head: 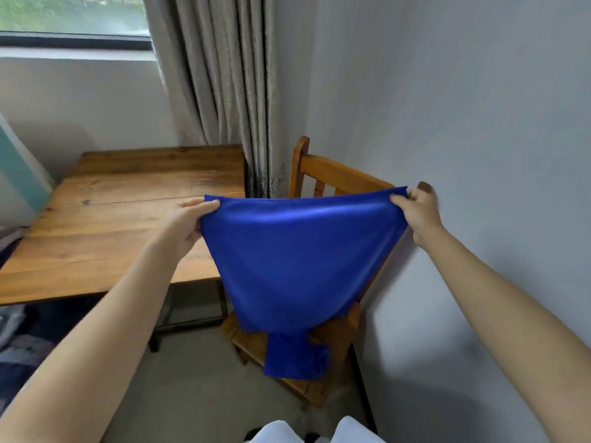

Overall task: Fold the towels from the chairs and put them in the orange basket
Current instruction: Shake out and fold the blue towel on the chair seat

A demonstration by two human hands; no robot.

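The left hand (192, 222) is pinching one top corner of the blue towel (297, 260), thumb lying over the upper hem and the fingers curling behind the cloth. The right hand (419, 215) is pinching the opposite top corner in the same way, its fingers bunching the hem. Both hands are clamping the cloth and holding at about the same height, well apart from each other.

Between the two grips the top hem is sagging in a shallow curve. Below the grips the towel is hanging in the air and narrowing towards the bottom, where a smaller blue part is draping down over the front of the seat; whether that part is resting on the seat cannot be told.

Directly behind the held cloth a wooden chair (332, 175) is standing, its backrest showing just above the hem between the hands. Beyond the left-hand grip a wooden table (121, 219) is sitting, with a grey curtain (217, 78) hanging behind it and a window (73, 17) further off. Beside the right-hand grip a pale wall (479, 123) is running close to the knuckles.
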